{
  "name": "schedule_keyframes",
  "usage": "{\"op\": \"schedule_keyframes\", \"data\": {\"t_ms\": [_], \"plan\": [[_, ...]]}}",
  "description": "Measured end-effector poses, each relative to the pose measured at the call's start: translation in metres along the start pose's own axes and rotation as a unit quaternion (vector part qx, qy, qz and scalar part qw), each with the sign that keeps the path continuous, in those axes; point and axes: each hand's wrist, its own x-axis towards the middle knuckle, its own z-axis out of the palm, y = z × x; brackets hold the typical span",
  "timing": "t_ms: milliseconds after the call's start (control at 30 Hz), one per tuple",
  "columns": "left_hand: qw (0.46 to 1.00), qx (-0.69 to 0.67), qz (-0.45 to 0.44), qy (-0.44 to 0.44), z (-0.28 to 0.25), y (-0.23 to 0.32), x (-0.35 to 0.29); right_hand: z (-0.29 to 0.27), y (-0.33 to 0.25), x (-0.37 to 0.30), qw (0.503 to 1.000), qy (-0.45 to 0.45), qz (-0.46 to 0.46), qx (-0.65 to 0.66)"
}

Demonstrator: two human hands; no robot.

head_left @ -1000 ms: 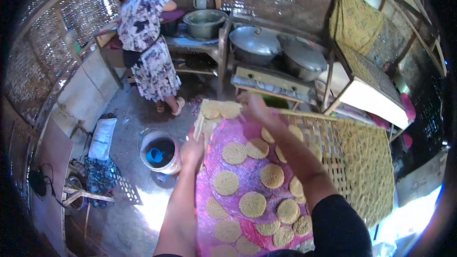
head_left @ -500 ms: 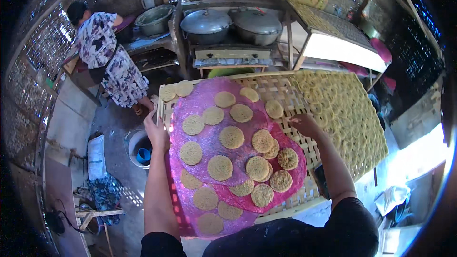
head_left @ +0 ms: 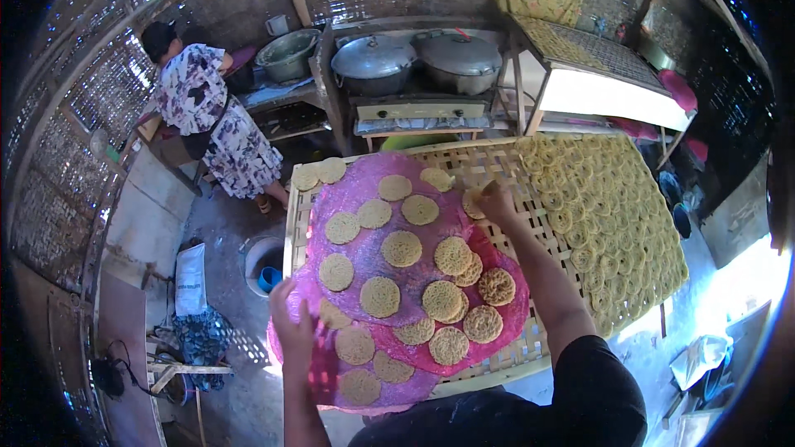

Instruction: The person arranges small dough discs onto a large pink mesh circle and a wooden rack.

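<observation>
Round, yellowish, noodle-textured crackers [head_left: 402, 249] lie scattered over a pink-purple mesh sheet [head_left: 364, 265], which covers the left part of a woven bamboo rack [head_left: 497, 167]. Some overlap on the brighter pink, folded part nearest the right side. My right hand [head_left: 497, 204] is closed at the edge of one cracker [head_left: 473, 204] beyond the sheet's upper right edge, hiding part of it; its fingertips are slightly blurred. Over the sheet's left edge is my left hand [head_left: 294, 323], fingers apart and holding nothing.
Coiled yellowish rounds [head_left: 609, 232] fill the rack's right part. Behind stand two large lidded pots [head_left: 374, 62] on a stove. A person [head_left: 207, 116] in a patterned outfit works at the back left beside a basin [head_left: 286, 56]. A bucket [head_left: 263, 261] stands on the floor left.
My left hand has come off the rack's left edge toward me. My right hand has moved left to the cracker beyond the sheet. The view has shifted slightly.
</observation>
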Motion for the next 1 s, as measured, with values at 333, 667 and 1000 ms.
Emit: {"op": "schedule_keyframes", "data": {"t_ms": [333,667,1000], "plan": [[0.927,-0.019,-0.34,0.157,-0.071,-0.101,-0.17,-0.021,-0.018,0.14,0.984,-0.009,0.042,0.173],[0.897,-0.087,-0.366,0.231,-0.024,-0.108,-0.159,0.036,0.054,0.173,0.995,0.088,0.007,-0.052],[0.871,-0.101,-0.384,0.291,-0.017,-0.088,-0.147,-0.031,0.054,0.193,0.979,0.097,0.052,0.174]]}}
